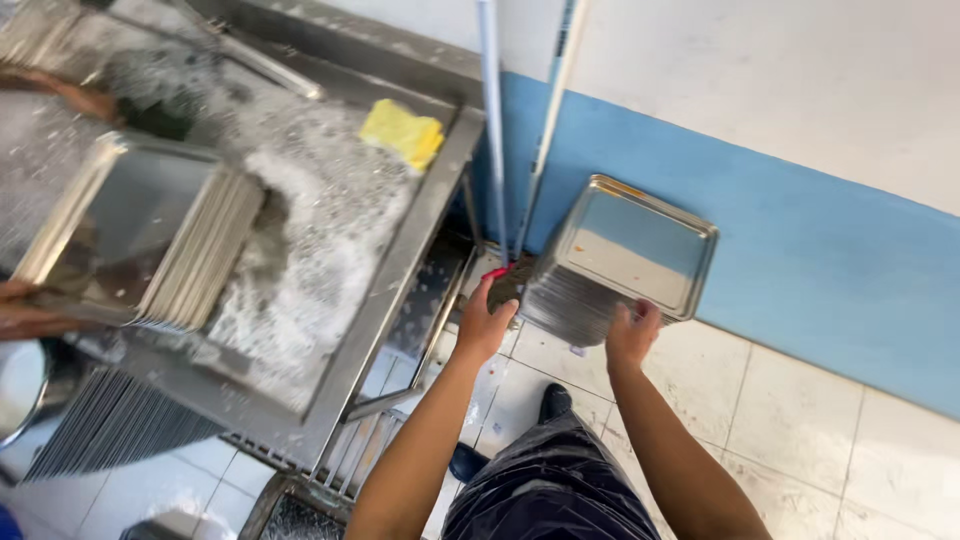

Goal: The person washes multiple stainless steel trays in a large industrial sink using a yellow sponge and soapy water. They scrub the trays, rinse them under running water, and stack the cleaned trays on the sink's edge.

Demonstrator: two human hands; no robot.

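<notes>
A tall stack of rectangular steel trays (625,250) leans against the blue-and-white wall on the tiled floor. My left hand (487,318) grips the stack's left side and my right hand (633,333) holds its lower right edge. The top tray shows a few brown smears. My dark apron and a dark shoe (553,400) show below my arms.
To the left a steel sink table (400,270) is covered in soap foam, with a yellow sponge (402,133) and another stack of trays (150,235). Another person's hands (25,310) work there. Two thin pipes (492,120) run down the wall. More trays (110,420) sit under the table.
</notes>
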